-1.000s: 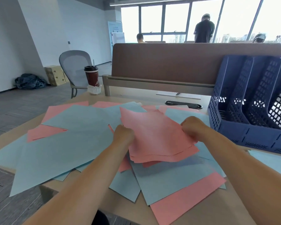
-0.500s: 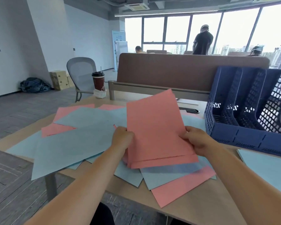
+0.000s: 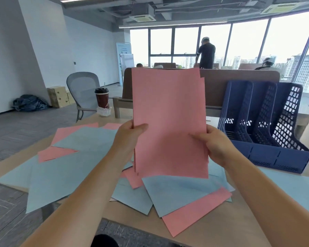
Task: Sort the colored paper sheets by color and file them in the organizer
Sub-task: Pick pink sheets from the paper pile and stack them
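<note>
Upright, pink sheet stack (image 3: 169, 122) pinched at both side edges: left hand (image 3: 128, 139) fingers, right hand (image 3: 212, 145) fingers; blue organizer (image 3: 264, 129) beyond right fingers.

Light wooden table (image 3: 212, 234): bears a loose overlapping spread of blue sheets (image 3: 64, 177) and pink sheets (image 3: 194, 211); blue slotted organizer (image 3: 268, 129) at right; dark lidded cup (image 3: 102, 98) with straw at far edge, white wrapper (image 3: 103, 111) at its base.

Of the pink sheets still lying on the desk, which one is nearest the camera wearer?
The pink sheet at the front right of the pile, angled toward the desk's near edge under a blue sheet. The other loose pink ones lie farther back.
</note>
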